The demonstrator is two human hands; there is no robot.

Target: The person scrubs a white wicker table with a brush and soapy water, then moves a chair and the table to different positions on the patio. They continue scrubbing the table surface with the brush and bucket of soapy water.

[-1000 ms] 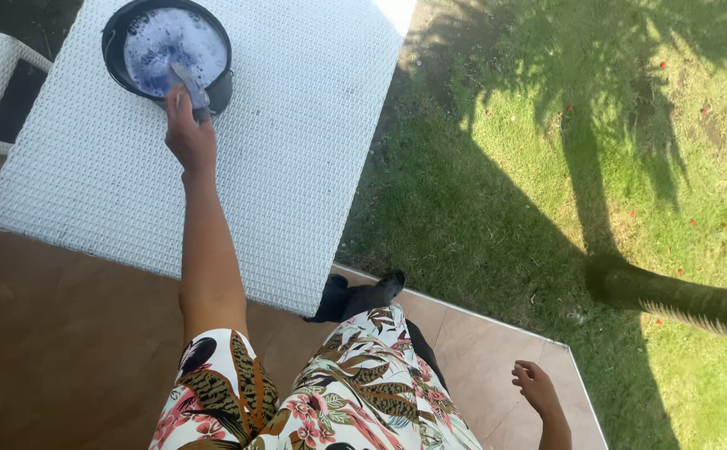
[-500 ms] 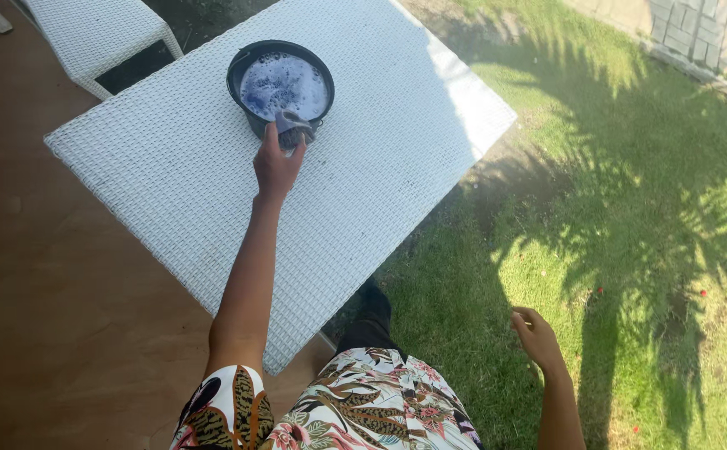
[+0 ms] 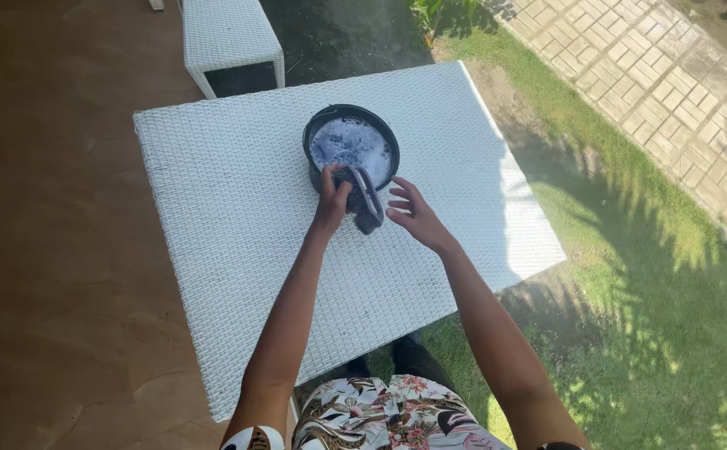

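Right at the near rim of the black bucket, a dark wet cloth with a pale strap or edge looping across it hangs half out of the soapy water, and the left hand has it pinched: the fingers are curled tight around the upper part of the cloth, so the rest droops below them onto the side of the bucket. Held that high, it seems the cloth is being kept clear of the bench so it drips back against the bucket rather than over the weave. Just to the right of those fingers, the right hand is spread wide, palm turned toward the cloth, fingertips near its edge but holding nothing; whether they touch it I cannot tell. Beyond the fingers, the bucket is full of bluish foam and stands near the middle of the white woven bench. Farther out past the bench sits a white woven stool on the brown floor. Off to the right of the hands lie grass and a paved path, and below them the person's flowered shorts.
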